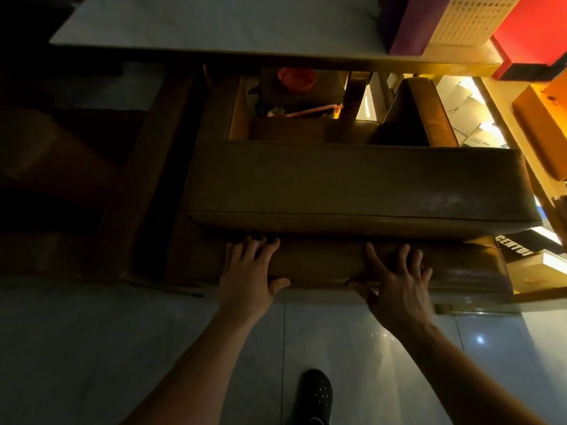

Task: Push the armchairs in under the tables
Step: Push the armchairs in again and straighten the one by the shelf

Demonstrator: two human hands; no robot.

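Head view. The armchair (352, 185) stands with its back toward the person and its front already partly beneath the white surface (214, 26). The right armrest (414, 111) reaches in under the surface edge. Both hands rest flat on the lower padded rail (322, 265) of the chair back, below the thick top cushion. The left hand (250, 271) is spread, fingers apart, palm on the rail, thumb hooked over the near edge. The right hand (395, 280) is likewise spread and pressed down, gripping nothing closed.

Procedure, as judged: push level and evenly with both palms so the chair travels straight. Uneven force would likely swing it toward the stacked items on the right. Keep the foot (316, 394) planted on the tiled floor (92, 348), which looks glossy and possibly slippery.

Containers: on the seat area sits a dark box or bag (300, 90) with a red bowl-shaped object (297, 77) on top; its contents cannot be made out. Check that it clears the surface underside.
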